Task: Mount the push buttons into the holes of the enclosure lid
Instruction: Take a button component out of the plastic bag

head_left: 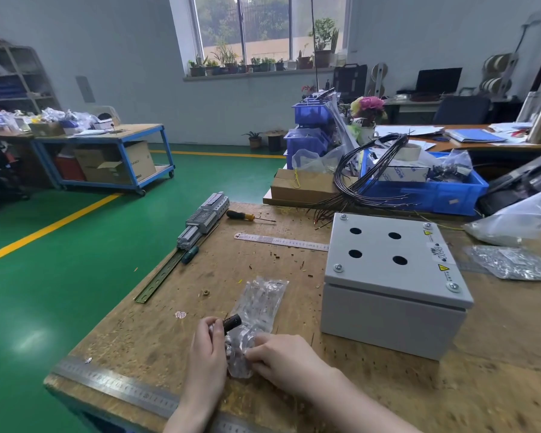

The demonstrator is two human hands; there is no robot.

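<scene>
Head view, left grip: your left hand (207, 348) holds a black button (232, 323).
Right grip: your right hand (281, 357) pinches the bag (256, 310).
Lid: lid (388, 254) with four open holes, right of you on the desk (156, 332).

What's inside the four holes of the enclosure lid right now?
Nothing mounted: all four holes in the enclosure lid show only darkness. The box interior is hidden. The left hand holds a black push button.
</scene>
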